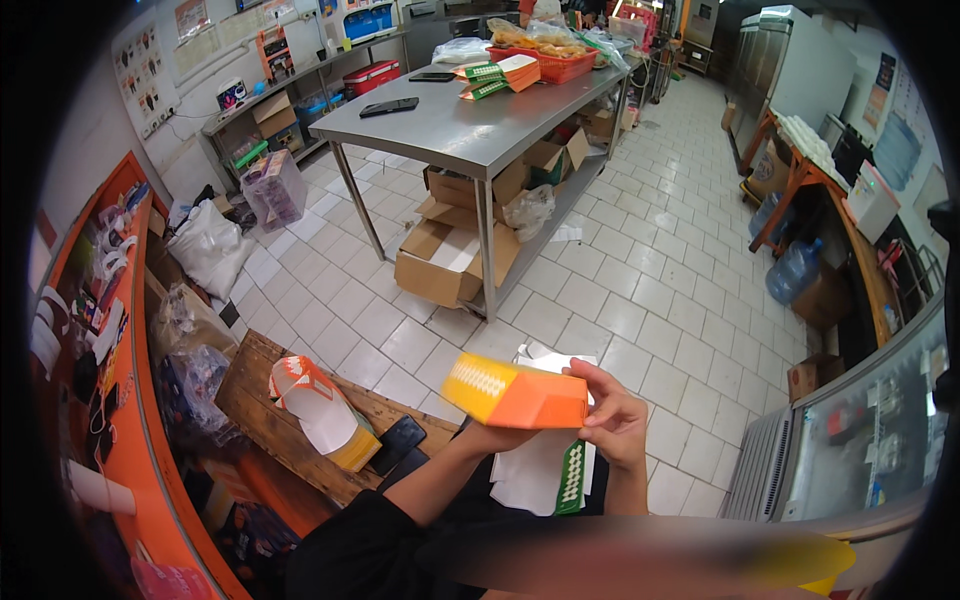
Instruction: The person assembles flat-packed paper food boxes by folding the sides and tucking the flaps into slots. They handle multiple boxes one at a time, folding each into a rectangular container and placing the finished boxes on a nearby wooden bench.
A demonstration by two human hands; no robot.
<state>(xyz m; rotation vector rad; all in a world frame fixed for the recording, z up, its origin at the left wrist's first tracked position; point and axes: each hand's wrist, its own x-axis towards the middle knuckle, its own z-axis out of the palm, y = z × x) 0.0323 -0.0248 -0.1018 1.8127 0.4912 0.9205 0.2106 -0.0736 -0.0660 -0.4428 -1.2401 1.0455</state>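
Both hands hold a folded orange and yellow cardboard box [512, 392] in front of me. My left hand [490, 432] is mostly hidden under the box and supports it from below. My right hand [612, 418] grips its right end with the fingers curled over the top edge. Below the hands lies a stack of flat white box blanks [535, 470] with a green patterned edge. Another orange and white box [322, 410] rests tilted on a wooden stool [270, 415], next to two dark phones [398, 442].
A steel table [465, 125] stands ahead with flat boxes, a phone and a red tray; cardboard cartons [445, 260] sit beneath it. An orange counter [120, 400] curves along my left. A glass display case [870, 430] and water jugs [795, 268] are on the right.
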